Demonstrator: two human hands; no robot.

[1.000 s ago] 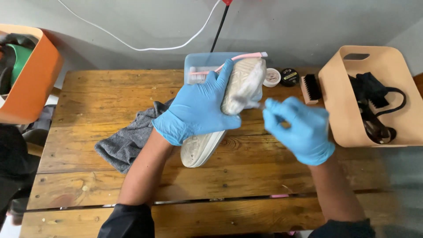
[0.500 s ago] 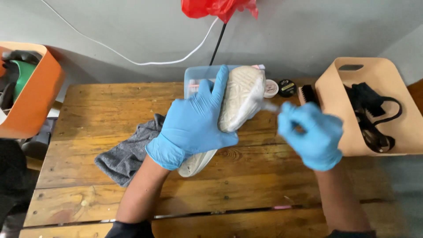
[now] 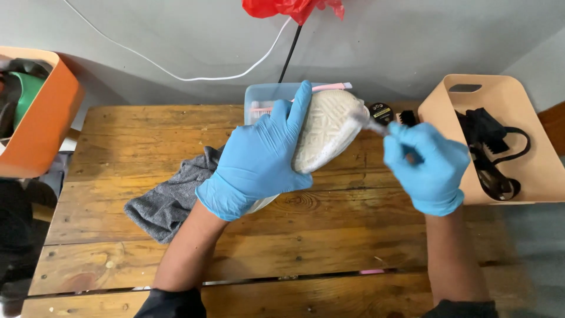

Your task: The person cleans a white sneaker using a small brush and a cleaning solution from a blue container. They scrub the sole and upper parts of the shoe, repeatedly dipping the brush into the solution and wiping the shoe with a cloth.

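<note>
My left hand (image 3: 259, 162), in a blue glove, grips a white shoe (image 3: 326, 126) turned sole-up over the wooden table (image 3: 147, 129). My right hand (image 3: 426, 165), also gloved in blue, holds a small brush (image 3: 368, 122) whose blurred head touches the toe end of the sole. Behind the shoe stands a pale blue tub (image 3: 259, 97) with a pink brush (image 3: 332, 87) lying across its rim. A grey cloth (image 3: 170, 200) lies crumpled on the table under my left forearm.
A tan bin (image 3: 529, 176) with black straps in it stands at the right. An orange bin (image 3: 41, 135) sits at the left edge. A small round black tin (image 3: 382, 112) and a black brush (image 3: 407, 118) lie beyond the shoe. A white cable runs along the wall.
My right hand has moved in from the right and brought the brush against the toe of the sole. The view has tilted up slightly; my left hand keeps its grip on the shoe.
</note>
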